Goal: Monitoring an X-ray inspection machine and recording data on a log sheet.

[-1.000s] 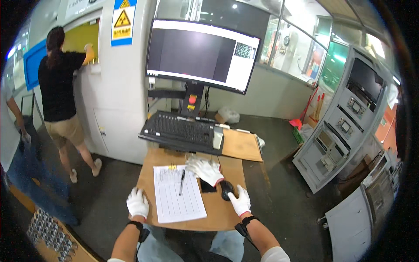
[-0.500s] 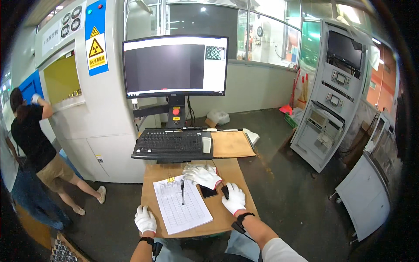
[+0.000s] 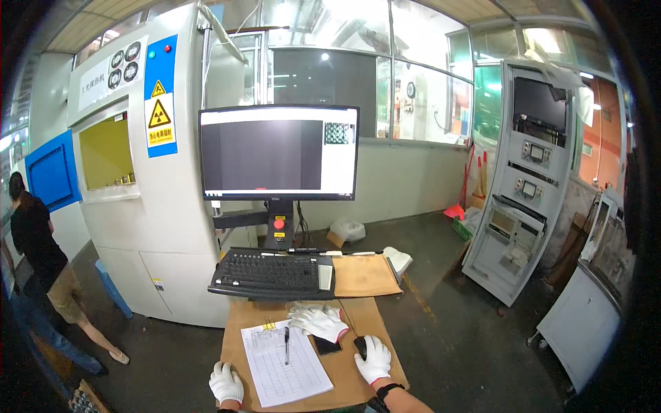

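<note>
My right hand (image 3: 375, 361), in a white knit glove, is closed over a black computer mouse (image 3: 360, 347) on the brown desk (image 3: 372, 320). My left hand (image 3: 226, 384), gloved alike, rests open on the desk's left edge and holds nothing. Between the hands lies a clipped stack of printed table sheets (image 3: 289, 382). A black pen (image 3: 287, 344) is on top, and a yellow clip (image 3: 269, 325) sits at the upper edge. A spare pair of white gloves (image 3: 318, 321) partly covers a dark phone-like slab (image 3: 326, 345) beside the mouse.
Ahead stands a monitor (image 3: 275, 158) above a black keyboard (image 3: 265, 272) and a tan board (image 3: 365, 275). A white machine (image 3: 179, 234) with a raised blue door (image 3: 51, 170) is left, a person (image 3: 38, 234) near it. A grey instrument rack (image 3: 513, 186) stands right.
The view has tilted up, so the desk and hands sit lower in it. The person at left has lowered the raised arm and moved away from the machine's opening. My right hand stays on the mouse.
</note>
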`<move>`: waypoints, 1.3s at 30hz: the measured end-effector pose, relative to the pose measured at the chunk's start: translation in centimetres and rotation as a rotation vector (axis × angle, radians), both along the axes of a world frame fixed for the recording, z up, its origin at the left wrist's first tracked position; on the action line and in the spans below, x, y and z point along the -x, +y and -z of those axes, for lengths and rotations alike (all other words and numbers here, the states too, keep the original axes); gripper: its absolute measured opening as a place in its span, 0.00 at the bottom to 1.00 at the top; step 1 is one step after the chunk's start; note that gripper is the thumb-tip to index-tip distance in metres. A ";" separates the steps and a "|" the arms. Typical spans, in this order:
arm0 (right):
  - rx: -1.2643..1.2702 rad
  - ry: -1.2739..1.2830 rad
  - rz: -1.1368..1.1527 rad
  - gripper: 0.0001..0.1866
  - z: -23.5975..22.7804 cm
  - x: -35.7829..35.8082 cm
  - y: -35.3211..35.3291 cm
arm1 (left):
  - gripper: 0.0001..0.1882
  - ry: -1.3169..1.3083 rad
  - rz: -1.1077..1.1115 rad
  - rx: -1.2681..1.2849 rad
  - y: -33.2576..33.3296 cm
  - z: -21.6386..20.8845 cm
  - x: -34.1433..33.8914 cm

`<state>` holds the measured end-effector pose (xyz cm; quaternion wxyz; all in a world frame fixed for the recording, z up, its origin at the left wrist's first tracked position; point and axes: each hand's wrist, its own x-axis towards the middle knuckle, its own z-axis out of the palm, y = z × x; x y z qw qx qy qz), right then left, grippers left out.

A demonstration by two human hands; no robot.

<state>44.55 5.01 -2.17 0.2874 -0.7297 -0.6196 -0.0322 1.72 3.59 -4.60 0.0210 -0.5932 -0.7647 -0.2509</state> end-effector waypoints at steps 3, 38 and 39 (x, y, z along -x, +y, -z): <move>-0.086 0.013 -0.047 0.38 -0.8 -0.1 0.5 | 0.17 0.000 -0.013 0.012 0.1 -1.2 -0.6; 0.035 -0.093 -0.049 0.41 -1.6 -0.4 2.3 | 0.16 -0.001 -0.021 0.003 0.2 -1.9 -1.5; 0.033 -0.091 -0.050 0.41 -1.4 -0.5 2.3 | 0.16 -0.002 -0.035 0.003 0.3 -2.1 -1.7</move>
